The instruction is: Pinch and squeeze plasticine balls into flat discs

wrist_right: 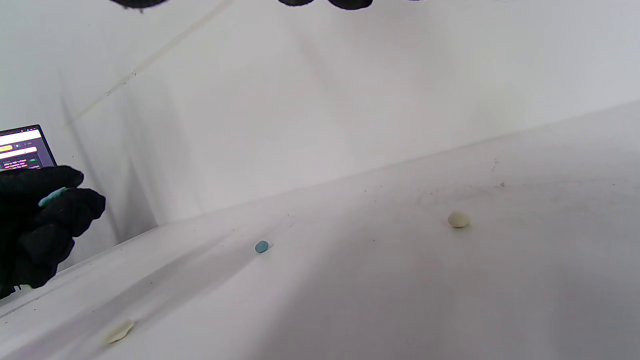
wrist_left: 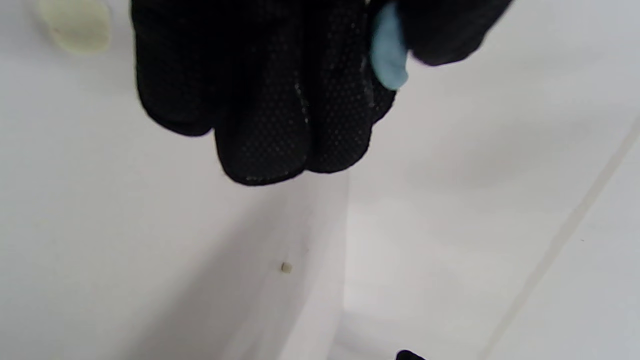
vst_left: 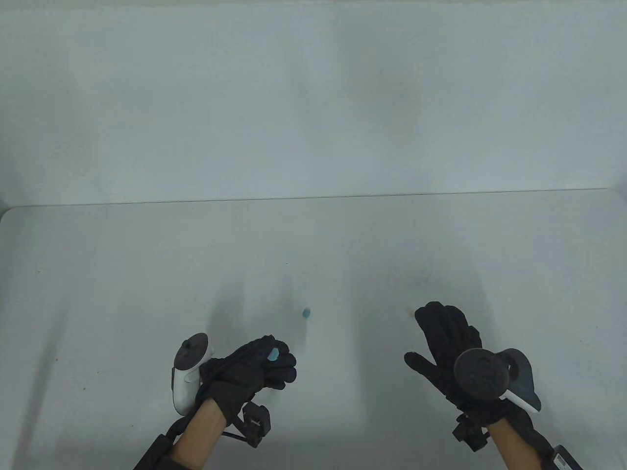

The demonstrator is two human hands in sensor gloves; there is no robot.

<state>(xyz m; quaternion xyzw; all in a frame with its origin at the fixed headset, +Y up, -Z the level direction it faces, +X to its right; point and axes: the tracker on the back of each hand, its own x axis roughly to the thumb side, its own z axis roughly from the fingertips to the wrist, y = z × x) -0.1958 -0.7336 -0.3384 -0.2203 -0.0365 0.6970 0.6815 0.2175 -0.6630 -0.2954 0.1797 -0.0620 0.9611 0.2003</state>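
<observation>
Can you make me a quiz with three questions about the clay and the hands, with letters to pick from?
1. Where is the flattened blue piece?
A. on the table
B. pinched in the left hand
C. under the right hand

2. What colour is the small ball lying between the hands?
A. blue
B. red
C. green

3. How is the right hand?
A. a fist
B. gripping clay
C. open, fingers spread

Answers: 1 B, the left fingers close round it. 2 A, it shows blue on the white table. 3 C, spread and holding nothing.
</observation>
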